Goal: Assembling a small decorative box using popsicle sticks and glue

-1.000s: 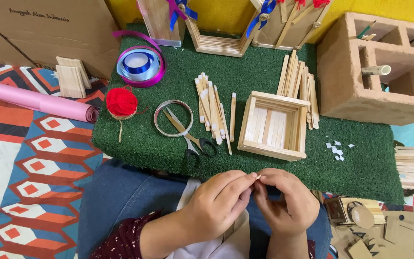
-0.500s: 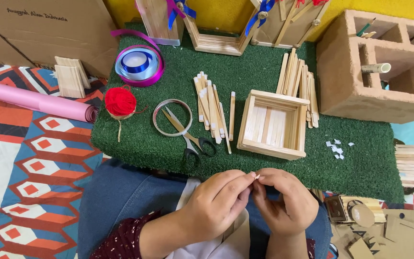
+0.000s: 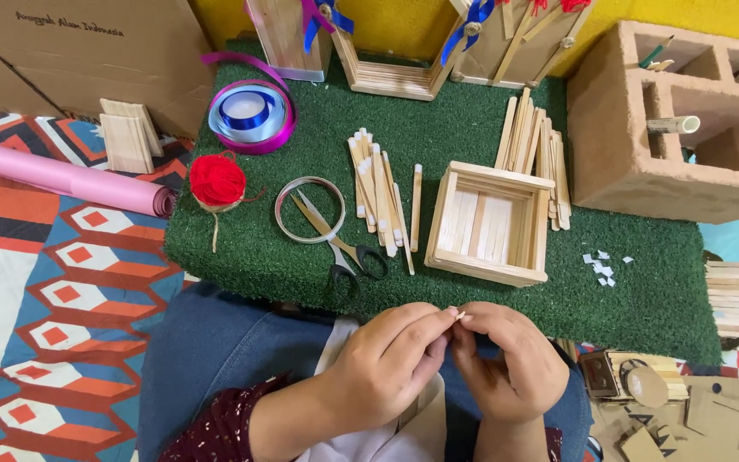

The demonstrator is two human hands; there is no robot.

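Observation:
My left hand (image 3: 387, 364) and my right hand (image 3: 506, 359) meet over my lap, fingertips pinched together on a small pale stick tip (image 3: 457, 315); most of the piece is hidden by the fingers. Just beyond them, on the green turf mat (image 3: 643, 299), stands an open square box of wooden sticks (image 3: 489, 222). A row of loose sticks with white tips (image 3: 378, 197) lies to the left of the box, beside black-handled scissors (image 3: 344, 244) resting across a clear tape ring (image 3: 310, 210).
Red yarn ball (image 3: 217, 181), blue and purple ribbon rolls (image 3: 250, 115), pink paper roll (image 3: 62, 175), more sticks (image 3: 536, 150) behind the box, a hollow brick (image 3: 669, 128) at right, white scraps (image 3: 602, 265), stick frames at back, cardboard pieces (image 3: 686, 411) at lower right.

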